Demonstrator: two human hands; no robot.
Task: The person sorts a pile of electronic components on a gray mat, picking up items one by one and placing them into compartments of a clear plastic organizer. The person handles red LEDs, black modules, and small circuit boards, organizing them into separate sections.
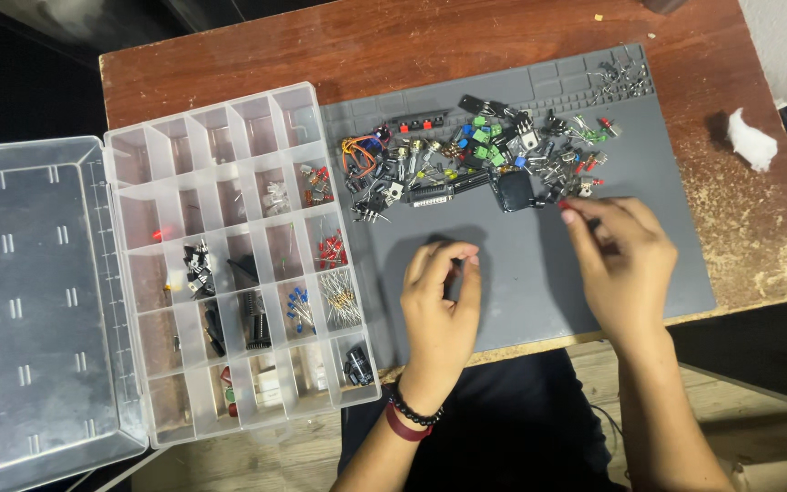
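A worn wooden table (229, 55) with a chipped, flaking right edge carries a smooth grey rubber mat (539, 292) with moulded ridges and small square pockets along its top border.

A heap of small electronic parts (475, 159) lies on the upper part of the mat: green blocks, red-tipped pieces, black chips, wire-legged bits. They are too many and too tangled to count.

The left hand (439, 305) rests on the mat below the heap, fingers curled inward with the fingertips close together; whether they pinch anything cannot be told. Two bands circle its wrist, one of black beads and one dark red.

The right hand (626, 264) reaches to the heap's lower right edge, thumb and forefinger pressed together on a small red-tipped part (564, 206).

One clear plastic box (239, 264) sits left of the mat, touching it, divided into a grid of rectangular cells. Some cells hold red, blue and black parts. Its hinged clear lid (29, 301) lies open flat, overhanging the table.

One white crumpled wad (751, 138) lies well apart, by the right edge.
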